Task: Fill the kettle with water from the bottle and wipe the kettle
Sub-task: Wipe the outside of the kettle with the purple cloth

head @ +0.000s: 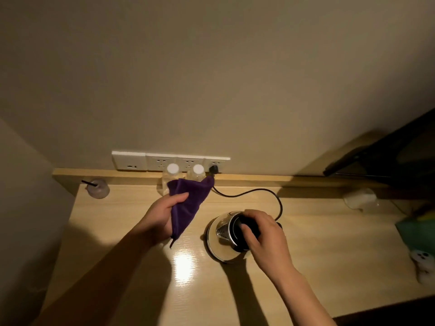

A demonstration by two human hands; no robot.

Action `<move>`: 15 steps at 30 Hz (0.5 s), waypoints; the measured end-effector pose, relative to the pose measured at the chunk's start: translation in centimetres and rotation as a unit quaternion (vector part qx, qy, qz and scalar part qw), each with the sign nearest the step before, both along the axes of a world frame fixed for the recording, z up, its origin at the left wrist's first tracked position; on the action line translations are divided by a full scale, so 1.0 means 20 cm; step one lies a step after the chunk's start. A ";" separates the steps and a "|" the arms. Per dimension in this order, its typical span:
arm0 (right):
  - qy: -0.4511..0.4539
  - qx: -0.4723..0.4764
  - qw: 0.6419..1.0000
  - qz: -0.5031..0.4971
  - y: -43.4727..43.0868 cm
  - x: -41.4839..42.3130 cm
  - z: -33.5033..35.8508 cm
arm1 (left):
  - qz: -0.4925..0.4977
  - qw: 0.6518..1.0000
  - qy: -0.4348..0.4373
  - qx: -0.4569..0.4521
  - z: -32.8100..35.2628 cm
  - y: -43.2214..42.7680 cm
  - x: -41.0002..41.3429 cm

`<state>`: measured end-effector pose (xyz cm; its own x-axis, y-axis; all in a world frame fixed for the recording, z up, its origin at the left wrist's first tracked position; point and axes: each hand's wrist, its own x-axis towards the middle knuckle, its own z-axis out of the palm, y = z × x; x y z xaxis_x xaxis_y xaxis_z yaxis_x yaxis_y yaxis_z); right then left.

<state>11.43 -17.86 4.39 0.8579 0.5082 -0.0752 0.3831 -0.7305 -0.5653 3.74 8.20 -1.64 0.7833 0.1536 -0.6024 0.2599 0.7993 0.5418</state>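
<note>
Your right hand (263, 236) grips the black handle on top of the kettle (226, 234), likely steadying it on the worktop (329, 243). Left hand (162, 217) fingers pinch the cloth (188, 203), raised beside the kettle, ready to wipe. 2 bottles (173, 171) stand capped at the wall, behind the cloth.

bare desk (329, 243) right of kettle (223, 236), cord (263, 192) looping behind, two bottles (173, 171) against wall

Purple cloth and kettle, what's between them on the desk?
Nothing: in the head view, only bare desk separates the cloth, held in the left hand, from the kettle.
</note>
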 end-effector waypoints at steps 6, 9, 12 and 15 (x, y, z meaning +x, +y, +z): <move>0.037 -0.083 0.991 0.102 -0.16 0.07 -0.03 | -0.235 0.969 -0.016 0.071 -0.03 -0.20 0.26; 0.043 -0.075 0.989 0.117 -0.18 0.12 -0.04 | -0.299 0.950 0.010 0.092 -0.06 -0.29 0.36; 0.048 -0.079 0.987 0.135 -0.19 0.15 -0.04 | -0.340 0.930 0.017 0.136 -0.07 -0.35 0.49; 0.054 -0.093 0.983 0.148 -0.19 0.18 -0.04 | -0.415 0.892 0.000 0.179 -0.05 -0.38 0.63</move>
